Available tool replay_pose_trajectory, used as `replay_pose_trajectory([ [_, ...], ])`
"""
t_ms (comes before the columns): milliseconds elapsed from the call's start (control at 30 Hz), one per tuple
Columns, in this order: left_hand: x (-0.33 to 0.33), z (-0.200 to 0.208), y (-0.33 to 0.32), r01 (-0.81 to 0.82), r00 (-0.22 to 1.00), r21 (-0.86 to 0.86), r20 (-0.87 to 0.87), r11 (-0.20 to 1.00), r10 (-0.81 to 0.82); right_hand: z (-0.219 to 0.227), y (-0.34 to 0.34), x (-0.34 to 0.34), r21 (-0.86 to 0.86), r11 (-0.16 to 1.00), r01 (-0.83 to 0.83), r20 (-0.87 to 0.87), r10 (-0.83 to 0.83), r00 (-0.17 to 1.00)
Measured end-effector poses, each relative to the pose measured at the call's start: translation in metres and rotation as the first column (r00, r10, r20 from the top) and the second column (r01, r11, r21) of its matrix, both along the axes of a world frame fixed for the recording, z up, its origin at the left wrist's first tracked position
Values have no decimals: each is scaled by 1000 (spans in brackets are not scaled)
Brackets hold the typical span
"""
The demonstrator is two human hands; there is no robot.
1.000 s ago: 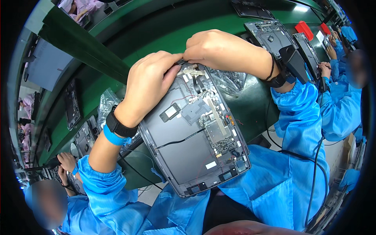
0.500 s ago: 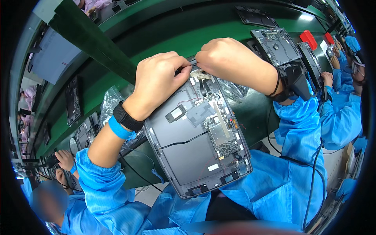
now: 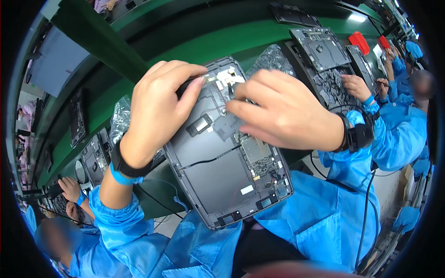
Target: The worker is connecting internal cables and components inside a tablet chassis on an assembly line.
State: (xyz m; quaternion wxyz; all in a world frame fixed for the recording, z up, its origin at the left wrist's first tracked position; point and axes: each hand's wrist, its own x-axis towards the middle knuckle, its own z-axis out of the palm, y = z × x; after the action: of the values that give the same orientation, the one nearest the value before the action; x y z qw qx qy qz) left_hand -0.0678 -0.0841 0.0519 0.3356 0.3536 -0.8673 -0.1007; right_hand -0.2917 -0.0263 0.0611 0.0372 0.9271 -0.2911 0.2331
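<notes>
An opened tablet housing [image 3: 213,185] lies tilted in front of me, its inside facing up. It shows a circuit board [image 3: 254,150], a black cable [image 3: 211,161] across the middle and a small black speaker-like part [image 3: 200,125]. My left hand [image 3: 162,102] grips the housing's upper left edge, thumb on the inside and fingers along the rim. Over the upper right part, my right hand [image 3: 287,109] has its fingers closed beside a black ribbon cable [image 3: 230,91]. What its fingertips pinch, if anything, is hidden. Black bands circle both wrists.
Clear plastic bags [image 3: 274,60] lie behind and left of the tablet. Other opened tablets [image 3: 320,48] stand on the green bench, with red bins [image 3: 359,42] farther right. A green post [image 3: 99,39] rises at the left. Co-workers in blue sit on both sides, one hand [image 3: 357,88] near at right.
Both hands have left the tablet's top edge. My left hand moved down the left side; my right hand came down over the upper right electronics. The tablet's top end is now uncovered.
</notes>
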Motion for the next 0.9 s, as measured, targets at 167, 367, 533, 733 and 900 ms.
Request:
replay_pose_trajectory([
  [167, 0, -1, 39, 37, 995, -57, 95, 998, -31, -12, -6, -8, 116, 993, 19, 36, -23, 999],
  [367, -1, -3, 57, 67, 993, 59, 93, 996, -72, -20, -2, -11, 150, 988, -39, 227, 3, 974],
  [533, -4, 8, 39, 197, 963, 678, -271, 708, -9, -29, -2, -22, -143, 987, -67, 269, 104, 957],
  [733, -2, 17, 16, 235, 966, 868, -259, 437, -5, -45, -12, -12, -539, 836, -104, 157, 221, 962],
  [900, 1, 11, 8, 249, 954, 785, -299, 567, -5, -40, -23, -11, -483, 862, -151, 174, 264, 949],
])
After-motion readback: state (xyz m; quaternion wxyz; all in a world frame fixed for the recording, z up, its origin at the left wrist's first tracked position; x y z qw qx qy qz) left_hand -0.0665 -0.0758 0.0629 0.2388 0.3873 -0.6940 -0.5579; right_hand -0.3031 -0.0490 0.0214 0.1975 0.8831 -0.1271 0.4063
